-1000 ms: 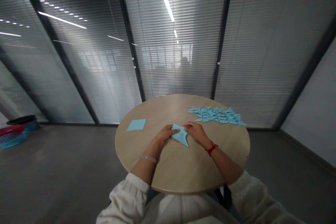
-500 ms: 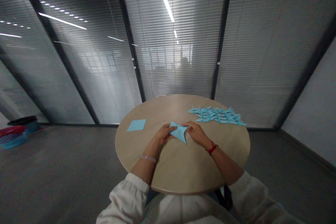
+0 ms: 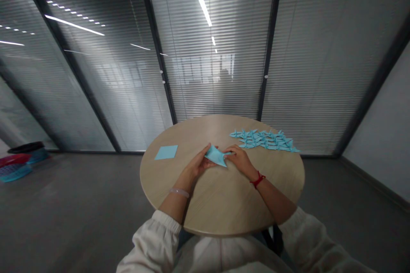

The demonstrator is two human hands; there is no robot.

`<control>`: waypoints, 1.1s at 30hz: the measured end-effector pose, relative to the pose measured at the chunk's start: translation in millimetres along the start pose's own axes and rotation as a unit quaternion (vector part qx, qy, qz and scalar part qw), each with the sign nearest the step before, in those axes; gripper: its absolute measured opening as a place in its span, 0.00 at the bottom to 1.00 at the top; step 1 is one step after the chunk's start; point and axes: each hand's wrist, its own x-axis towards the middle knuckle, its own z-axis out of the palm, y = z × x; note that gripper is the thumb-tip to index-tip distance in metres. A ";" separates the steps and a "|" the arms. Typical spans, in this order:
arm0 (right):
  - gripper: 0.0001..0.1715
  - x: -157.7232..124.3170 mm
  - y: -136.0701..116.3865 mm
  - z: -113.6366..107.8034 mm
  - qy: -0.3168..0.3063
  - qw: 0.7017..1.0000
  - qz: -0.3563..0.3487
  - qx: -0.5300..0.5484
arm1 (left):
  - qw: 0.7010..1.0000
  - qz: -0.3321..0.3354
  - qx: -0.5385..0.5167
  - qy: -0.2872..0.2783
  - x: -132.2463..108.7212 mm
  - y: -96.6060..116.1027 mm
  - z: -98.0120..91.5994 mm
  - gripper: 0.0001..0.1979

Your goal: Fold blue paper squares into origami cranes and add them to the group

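Okay, folded blue paper [image 3: 215, 156] sits at lower centre of the frame, between both hands above the round table [image 3: 230, 209]. Can't tell if it touches the tabletop.

Left hand [image 3: 199, 163]: fingers closed on the paper's left side, steadying it. Right hand [image 3: 240, 158]: thumb and fingers pinched at its right edge, where a flap bends up. Exact layer in the pinch is too small to read.

Looks like a flap being opened or shaped. To do it well: left as the anchor, light grip, no crushing of the body. Let the right do the fine work, one layer only. Line up points and edges before pressing, then run a fingernail along the crease from the middle outward. Don't tug the thin corner; likely tear spot. If it springs back, I'd press it flat against the tabletop rather than squeeze harder in mid-air.

Flat blue sheet [image 3: 166, 152] lies left of centre, well apart from the hands. Folded blue pieces [image 3: 264, 140] overlap in rows at centre right, beyond the right hand.
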 end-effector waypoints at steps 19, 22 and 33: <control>0.10 -0.8 9.5 5.7 0.032 0.998 0.050 -0.035 | 0.982 0.137 0.125 0.046 5.7 -15.3 6.0 0.17; 0.12 0.7 7.3 6.5 0.036 0.996 0.080 0.002 | 0.974 0.142 0.167 0.058 8.3 -16.6 2.8 0.20; 0.17 4.2 -0.8 -0.4 -0.015 0.970 0.171 0.172 | 0.974 0.072 0.210 -0.036 10.2 -21.6 -1.4 0.27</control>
